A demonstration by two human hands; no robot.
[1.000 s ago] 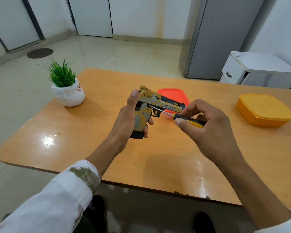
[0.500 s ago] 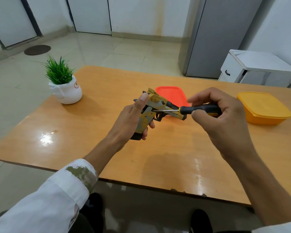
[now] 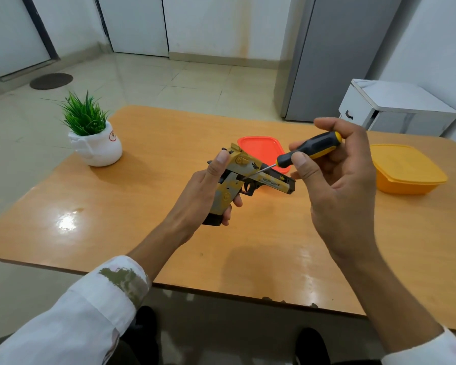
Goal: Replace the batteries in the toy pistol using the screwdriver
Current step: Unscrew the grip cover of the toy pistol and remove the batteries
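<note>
My left hand (image 3: 203, 196) gripped the pistol (image 3: 248, 175), right hand (image 3: 337, 185) pinched the screwdriver (image 3: 308, 150). I'd just swung its handle up; tip sat on the pistol's side, probably hunting the screw.

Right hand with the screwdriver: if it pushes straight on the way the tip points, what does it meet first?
The toy pistol. The right hand aims the screwdriver down-left, and its tip sits at the pistol's side above the grip, which the left hand holds. Whether it touches is unclear.
</note>
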